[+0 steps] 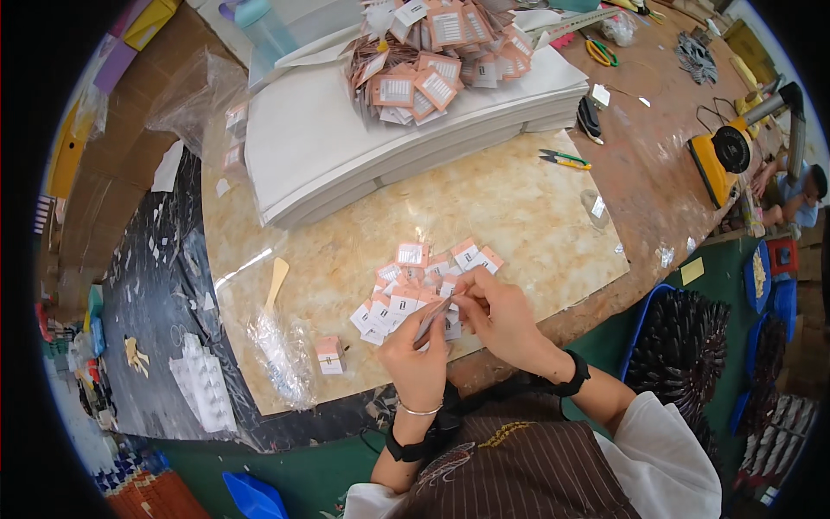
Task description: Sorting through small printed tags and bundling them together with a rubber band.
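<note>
My left hand (415,368) is closed round a small card tag (431,323), tilted and seen nearly edge-on; whether it is one tag or several I cannot tell. At its upper end, the fingertips of my right hand (506,324) are pinched together on it. Just beyond both hands, a loose heap of white and pink card tags (404,303) lies on the marbled board (320,246). Left of my left hand is a small, neat stack of the same tags (329,355).
Bundled tags (415,82) lie on a thick stack of white sheets (303,164) at the back. Thread snips (565,160) lie at the right, scissors (601,54) farther back. A plastic bag (284,359) and cream spatula-like tool (277,281) lie left. Yellow tape dispenser (713,169) stands far right, near another person (804,195).
</note>
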Motion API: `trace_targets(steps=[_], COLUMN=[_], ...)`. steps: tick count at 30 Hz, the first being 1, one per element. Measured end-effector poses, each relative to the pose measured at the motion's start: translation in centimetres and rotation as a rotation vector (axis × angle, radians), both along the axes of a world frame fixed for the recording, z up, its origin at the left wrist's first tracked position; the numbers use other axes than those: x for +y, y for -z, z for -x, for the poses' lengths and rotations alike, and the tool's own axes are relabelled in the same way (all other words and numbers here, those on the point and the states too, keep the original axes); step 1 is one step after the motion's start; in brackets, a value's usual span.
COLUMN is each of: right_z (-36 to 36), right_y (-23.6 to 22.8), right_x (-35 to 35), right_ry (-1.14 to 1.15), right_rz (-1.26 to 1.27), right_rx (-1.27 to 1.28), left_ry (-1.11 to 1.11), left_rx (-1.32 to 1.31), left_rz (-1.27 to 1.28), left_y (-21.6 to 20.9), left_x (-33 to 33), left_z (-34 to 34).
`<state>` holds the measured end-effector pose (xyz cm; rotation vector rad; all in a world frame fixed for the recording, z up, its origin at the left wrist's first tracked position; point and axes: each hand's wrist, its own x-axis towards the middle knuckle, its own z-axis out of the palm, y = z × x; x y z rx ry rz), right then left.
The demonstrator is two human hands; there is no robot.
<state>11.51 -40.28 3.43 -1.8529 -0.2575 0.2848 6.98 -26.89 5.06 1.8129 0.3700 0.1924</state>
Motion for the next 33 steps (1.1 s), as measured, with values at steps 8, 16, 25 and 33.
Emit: trace_targets(steps=[8, 16, 25, 33], right_z=[-2.1, -7.1, -5.7, -1.0], right_y=[-0.8, 2.6, 1.2, 3.2], right_x=[-0.5, -4.0, -11.1, -7.1], right_ry=[-0.147, 0.25, 0.453, 0.328], right_rz=[-0.281, -0.211, 0.42, 0.771], right_rx=[0.481, 0.21, -0.111, -0.018], left_ry=[0.151, 0.108, 0.063, -0.059], left_rx=[-0.039, 0.249, 0.337, 0.216], left_rz=[-0.198, 0.278, 0.526, 0.18], left_y=[0.6, 3.1, 4.2, 3.0], left_x=[1.7, 4.6, 5.7, 7.0], left_z=[0.0, -0.2, 0.0, 1.0])
